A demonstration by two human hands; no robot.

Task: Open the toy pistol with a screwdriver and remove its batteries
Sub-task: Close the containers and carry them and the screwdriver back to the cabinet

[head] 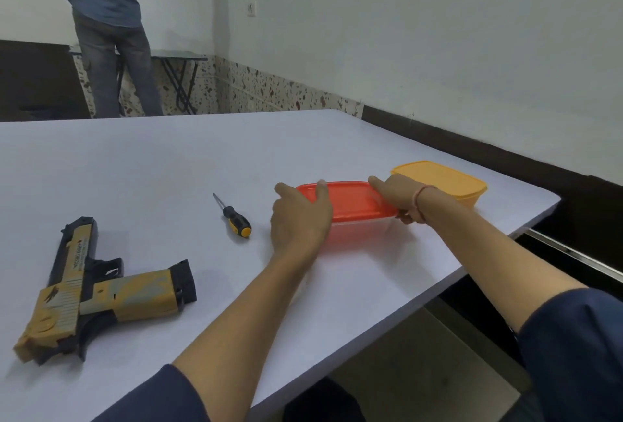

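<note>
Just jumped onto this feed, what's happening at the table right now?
A person has both hands on the red-lidded container: the left hand grips its left end, the right hand holds its right end, lid on. The toy pistol lies on the white table, held by no one, and the screwdriver lies apart from it, between pistol and container. A yellow container sits just behind the red one. Opening the pistol has not started yet.
</note>
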